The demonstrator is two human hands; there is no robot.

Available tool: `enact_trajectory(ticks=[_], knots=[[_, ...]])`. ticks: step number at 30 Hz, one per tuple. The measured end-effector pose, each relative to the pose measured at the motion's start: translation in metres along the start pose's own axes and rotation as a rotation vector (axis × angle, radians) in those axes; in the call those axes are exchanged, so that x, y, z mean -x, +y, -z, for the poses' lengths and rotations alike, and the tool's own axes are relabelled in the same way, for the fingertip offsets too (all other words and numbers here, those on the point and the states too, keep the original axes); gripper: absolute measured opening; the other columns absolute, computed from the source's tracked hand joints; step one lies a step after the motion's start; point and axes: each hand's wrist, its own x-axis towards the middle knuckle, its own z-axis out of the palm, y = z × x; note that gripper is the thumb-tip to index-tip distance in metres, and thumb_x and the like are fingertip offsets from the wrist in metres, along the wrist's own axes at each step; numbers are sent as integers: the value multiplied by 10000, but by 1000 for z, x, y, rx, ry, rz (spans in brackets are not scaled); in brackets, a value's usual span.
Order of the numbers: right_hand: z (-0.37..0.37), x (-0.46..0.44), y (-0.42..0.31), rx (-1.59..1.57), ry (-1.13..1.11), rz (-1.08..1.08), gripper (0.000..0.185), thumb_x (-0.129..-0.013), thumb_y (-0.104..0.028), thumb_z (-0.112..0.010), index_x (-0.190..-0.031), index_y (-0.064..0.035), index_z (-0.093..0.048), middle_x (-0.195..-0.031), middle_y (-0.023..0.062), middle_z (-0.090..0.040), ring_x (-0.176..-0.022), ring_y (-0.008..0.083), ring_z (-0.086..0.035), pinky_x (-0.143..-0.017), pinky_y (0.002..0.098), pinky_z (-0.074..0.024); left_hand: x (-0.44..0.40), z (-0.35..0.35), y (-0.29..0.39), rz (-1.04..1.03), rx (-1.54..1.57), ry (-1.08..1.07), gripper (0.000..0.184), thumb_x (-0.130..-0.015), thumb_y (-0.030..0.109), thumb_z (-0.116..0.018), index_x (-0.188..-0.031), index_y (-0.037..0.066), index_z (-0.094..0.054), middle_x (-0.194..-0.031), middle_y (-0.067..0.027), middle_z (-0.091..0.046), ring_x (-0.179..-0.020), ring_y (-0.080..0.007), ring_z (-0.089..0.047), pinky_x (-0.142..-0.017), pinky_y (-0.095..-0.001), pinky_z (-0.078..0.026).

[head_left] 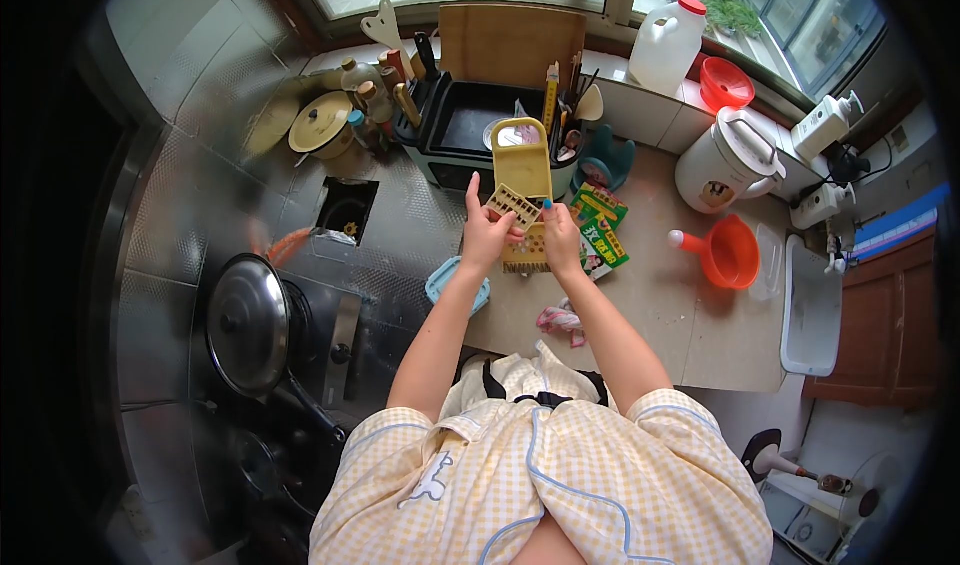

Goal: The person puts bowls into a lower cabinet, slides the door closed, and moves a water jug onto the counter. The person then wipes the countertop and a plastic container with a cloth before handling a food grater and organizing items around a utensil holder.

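My left hand (487, 237) is closed on a small yellow slotted grater plate (514, 208), held tilted between thumb and fingers. Close beside it, my right hand (560, 241) has its fingers curled, with a small blue spot at the thumb tip. Whether that hand grips the plate's edge or something else is hidden. Behind and below both hands is a yellow grater board (522, 172) with a handle opening at its far end. Holes and a row of teeth show at its near end. Green-and-yellow boxes (604, 244) lie just right of my right hand.
A light-blue container (458, 287) and a crumpled pink-white cloth (562, 322) are near the counter's front edge. To the left are a lidded pan (249, 323) and a stove. A red ladle (730, 252) and white kettle-like appliance (727, 162) stand right. A black tray (480, 110) sits behind.
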Motion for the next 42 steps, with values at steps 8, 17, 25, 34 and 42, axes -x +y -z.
enact_trajectory(ticks=[8,17,25,34,42], knots=[[-2,3,-8,-35,3,8,268,-804,-234,-573,-888,17,-533,-736,138,-604,-659,203,-582,-611,307,-449,9,-8,-19,-425,-1024,294,395,-768,102,-605,-1139,57,-480,-984,-137,-467,-805,-244,-539,-692,-326,-468],[5,1,-8,14,-36,-30,246,-824,-236,-559,-865,6,-544,-714,67,-584,-623,112,-515,-581,259,-420,-4,2,-39,-58,-401,264,399,-835,161,-534,-1198,20,-452,-1004,-110,-506,-820,-174,-531,-734,-263,-429],[9,-1,6,50,9,-13,269,-821,-265,-545,-846,1,-575,-674,139,-601,-593,221,-584,-553,317,-436,-5,15,-32,484,268,-61,204,-857,122,-500,-1028,15,-522,-935,-46,-582,-803,-129,-576,-688,-275,-475],[14,-6,4,93,-31,-23,264,-822,-262,-543,-806,0,-575,-634,119,-588,-567,201,-565,-538,310,-425,-6,14,-39,472,237,-47,210,-838,114,-528,-1024,17,-515,-926,-46,-576,-808,-142,-564,-691,-279,-472],[15,-5,6,112,-57,-8,282,-814,-275,-559,-751,0,-570,-584,96,-563,-519,174,-529,-501,300,-402,0,11,-31,488,223,-31,229,-830,103,-534,-1038,15,-492,-931,-55,-576,-835,-141,-555,-712,-284,-462]])
